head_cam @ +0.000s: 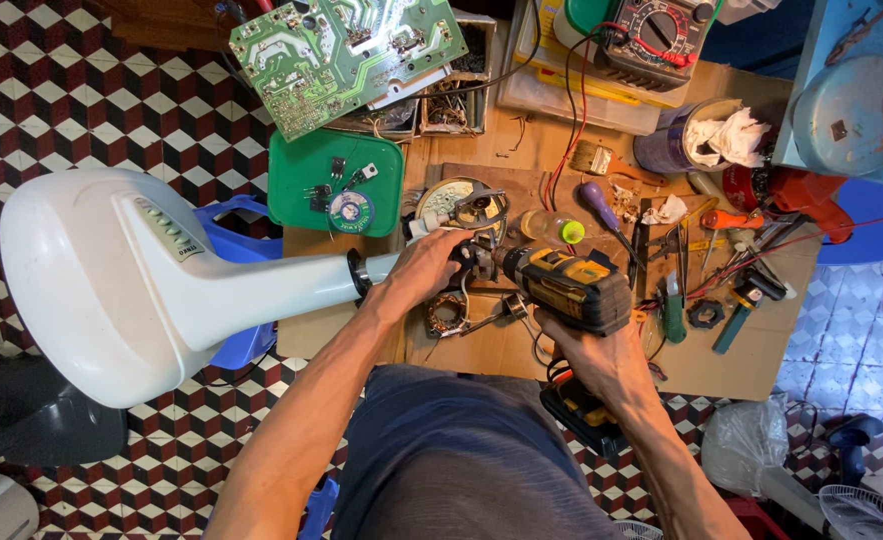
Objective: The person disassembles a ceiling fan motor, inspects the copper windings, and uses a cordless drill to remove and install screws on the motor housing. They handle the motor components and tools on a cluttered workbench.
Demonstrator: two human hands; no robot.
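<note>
So the right hand (601, 355) has its grip closed around the handle of a yellow and black cordless drill (569, 288), nose pointing left, and the left hand (426, 268) is clamped on the end of the white fan stand's neck (291, 290), right where the drill chuck meets it. Everything sits on a low wooden counter (741, 350), so I'll place stuff off the drill. My guess at what could go wrong: the neck is only hand-held, so if the bit catches it might twist out of that grip, or the bit could skate onto the fingers sitting right next to it. Loose wires just below the drill could also get wound up. Containers: up and left of the drill, a green tray (301, 205) holds small components and a solder roll; further up-right of the drill, a purple tub (666, 150) is stuffed with white rag; well above the drill, small boxes (451, 105) hold what looks like metal bits, hard to tell.
</note>
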